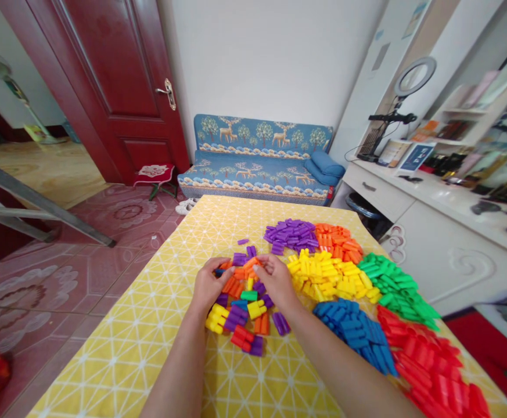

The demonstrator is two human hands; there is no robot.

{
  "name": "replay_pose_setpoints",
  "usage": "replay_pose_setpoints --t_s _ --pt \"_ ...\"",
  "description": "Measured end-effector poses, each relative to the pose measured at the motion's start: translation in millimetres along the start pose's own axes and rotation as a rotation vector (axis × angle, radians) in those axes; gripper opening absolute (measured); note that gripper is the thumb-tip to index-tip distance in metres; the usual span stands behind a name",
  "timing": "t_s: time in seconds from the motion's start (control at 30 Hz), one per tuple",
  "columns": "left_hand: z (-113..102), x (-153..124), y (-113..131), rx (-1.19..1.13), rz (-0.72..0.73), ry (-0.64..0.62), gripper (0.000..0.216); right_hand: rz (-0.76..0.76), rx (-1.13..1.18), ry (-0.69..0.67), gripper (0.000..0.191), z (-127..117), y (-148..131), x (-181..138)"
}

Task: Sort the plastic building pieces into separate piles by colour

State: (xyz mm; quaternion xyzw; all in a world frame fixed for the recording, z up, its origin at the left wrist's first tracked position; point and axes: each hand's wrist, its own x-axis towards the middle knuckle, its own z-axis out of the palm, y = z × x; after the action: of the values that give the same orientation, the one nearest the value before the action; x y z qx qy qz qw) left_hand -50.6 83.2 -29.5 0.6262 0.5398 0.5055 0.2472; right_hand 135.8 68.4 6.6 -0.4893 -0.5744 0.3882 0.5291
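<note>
My left hand point(211, 283) is closed at the left of a mixed heap, thumb and fingers around orange plastic building blocks, with a bit of blue by the fingers. Facing it, my right hand point(278, 281) pinches an orange building block point(250, 267) between thumb and fingers. Under and in front of the hands lie loose blocks: a yellow one point(217, 319), a purple one point(236, 318), a red one point(241, 337) and a green one point(249, 295). Several more purple and orange pieces are mixed in, some partly hidden by my hands.
Sorted piles stand to the right: purple point(291, 234), orange point(339, 241), yellow point(329, 274), green point(396, 288), blue point(355, 332) and red point(431, 363). A yellow patterned cloth point(118, 342) covers the table. Beyond it is a blue sofa point(253, 165); a white dresser point(449, 244) stands at right.
</note>
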Motion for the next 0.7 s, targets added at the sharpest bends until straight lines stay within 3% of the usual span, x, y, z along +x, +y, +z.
replay_pose_setpoints --t_s 0.1,0.2,0.33,0.43,0.57,0.7 --pt "0.1 0.1 -0.8 0.007 0.005 0.001 0.026 -0.094 -0.13 0.039 0.021 -41.9 -10.9 18.4" --pt "0.3 0.2 -1.3 0.041 0.014 -0.004 0.025 -0.123 -0.35 0.141 0.024 -101.2 -9.8 43.6" --pt "0.5 0.2 -1.5 0.085 0.021 -0.012 0.026 -0.064 -0.655 0.425 0.027 -185.2 1.5 78.3" --pt "0.2 0.3 -0.8 0.098 0.026 -0.013 0.026 -0.008 -0.909 0.6 0.026 -233.0 7.3 95.2" --pt "0.1 0.6 -0.2 0.1 0.027 -0.018 0.026 0.097 -1.145 0.665 0.028 -263.2 15.1 101.5" --pt "0.3 0.9 -0.8 0.102 0.021 -0.022 0.027 0.128 -1.288 0.593 0.029 -266.1 23.7 99.2"
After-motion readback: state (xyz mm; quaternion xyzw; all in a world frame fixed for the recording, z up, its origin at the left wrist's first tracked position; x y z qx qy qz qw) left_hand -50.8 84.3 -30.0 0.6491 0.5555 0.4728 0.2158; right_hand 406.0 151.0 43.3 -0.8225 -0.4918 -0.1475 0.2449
